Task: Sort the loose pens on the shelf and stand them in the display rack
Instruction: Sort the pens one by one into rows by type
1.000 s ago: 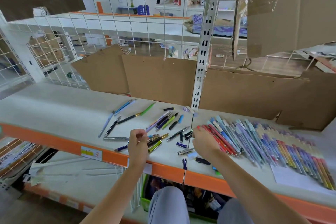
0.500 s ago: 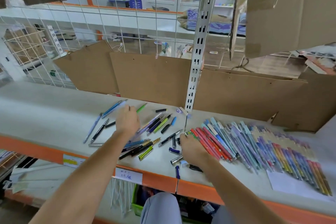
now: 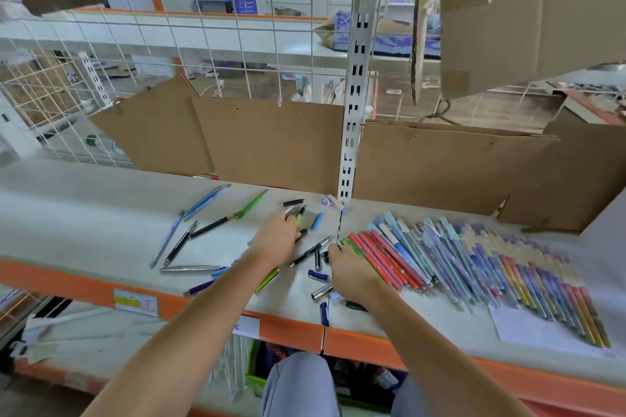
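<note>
Loose pens lie scattered on the white shelf: two blue pens, a green pen, a black pen, a silver pen and several more under my arm. My left hand reaches into the middle cluster, its fingers curled on a few pens, a yellow-green pen among them. At the right a sorted row of pens lies side by side, red through blue to yellow. My right hand rests on that row's left end, fingers curled over the green and red pens there.
Cardboard sheets line the back of the shelf, with a white slotted upright between them and wire mesh behind. A white paper sheet lies under the row's near end. Loose caps lie among the pens. The orange shelf edge runs along the front.
My left hand moved from the near pens out to the far left, then right into the middle cluster. My right hand stayed at the row's left end. The view tilted slightly.
</note>
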